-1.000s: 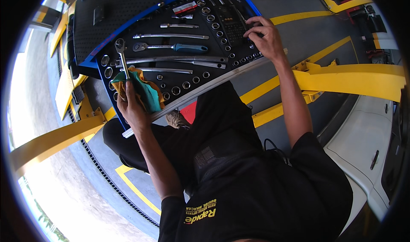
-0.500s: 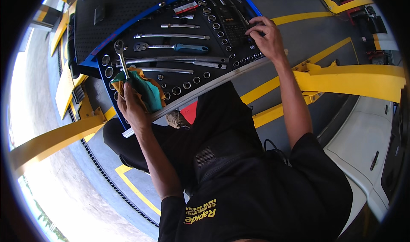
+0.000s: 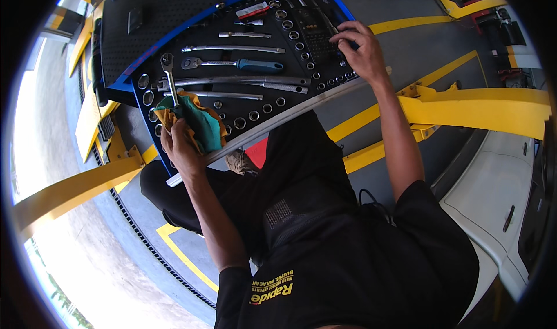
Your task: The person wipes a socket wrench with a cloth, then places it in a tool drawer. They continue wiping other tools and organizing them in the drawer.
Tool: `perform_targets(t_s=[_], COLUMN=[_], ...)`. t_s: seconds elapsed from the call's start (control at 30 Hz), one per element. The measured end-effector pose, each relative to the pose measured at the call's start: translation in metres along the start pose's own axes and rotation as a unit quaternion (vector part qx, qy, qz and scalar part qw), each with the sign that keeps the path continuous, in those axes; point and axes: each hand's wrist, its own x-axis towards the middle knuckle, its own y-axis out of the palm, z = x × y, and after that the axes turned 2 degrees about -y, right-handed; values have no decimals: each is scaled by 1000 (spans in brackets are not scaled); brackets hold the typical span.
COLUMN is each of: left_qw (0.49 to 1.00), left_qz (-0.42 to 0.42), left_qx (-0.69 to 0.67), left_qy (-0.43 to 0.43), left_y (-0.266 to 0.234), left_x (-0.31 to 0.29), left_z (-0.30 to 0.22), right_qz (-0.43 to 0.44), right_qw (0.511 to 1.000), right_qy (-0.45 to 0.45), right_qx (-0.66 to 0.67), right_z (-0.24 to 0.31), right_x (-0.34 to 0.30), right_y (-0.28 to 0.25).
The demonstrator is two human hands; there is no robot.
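My left hand (image 3: 184, 148) is closed around the lower handle of a chrome ratchet (image 3: 169, 73) and a teal and orange cloth (image 3: 203, 120). The ratchet's head points away from me, above the left part of the tool drawer's black foam insert (image 3: 232, 62). At the drawer's right side my right hand (image 3: 361, 50) has its fingers bent in a pinch. Its fingertips are beside the lower end of a slim metal tool (image 3: 328, 21); whatever they hold is too small to make out. Between my hands lie a teal-handled ratchet (image 3: 258, 66) and several long chrome bars (image 3: 232, 49).
Several sockets (image 3: 254, 115) sit in rows along the drawer's near and right sides. A red and white item (image 3: 253, 10) lies toward the back. Yellow lift arms (image 3: 476, 111) stand at both sides, with a white car (image 3: 493, 178) at the right.
The ratchet and my left hand have shifted slightly to the right, the ratchet turning more upright. My right fingertips have moved a little left, toward the slim metal tool.
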Motion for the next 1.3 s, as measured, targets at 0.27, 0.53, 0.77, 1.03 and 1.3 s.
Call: perform_targets(t_s=[0.27,0.53,0.77,1.03,1.3], left_qw=[997,990,964,918,939], left_qz=[-16,-14,-11,-6,-3], left_qx=[49,87,-219,-354,-304], left_qy=[49,107,-150,-178,-157], left_y=[2,2,5,10,9], left_x=[-2,-2,3,8,7], left_z=[0,1,-7,-38,-25], right_qz=[12,73,116,73,70], right_qw=[1000,991,987,995,990], right_qy=[-26,-105,-105,-72,-103], right_qx=[-3,30,41,20,-65], right_z=[3,13,19,9,6], right_x=[1,1,-1,3,3], right_y=[1,-5,-9,0,6])
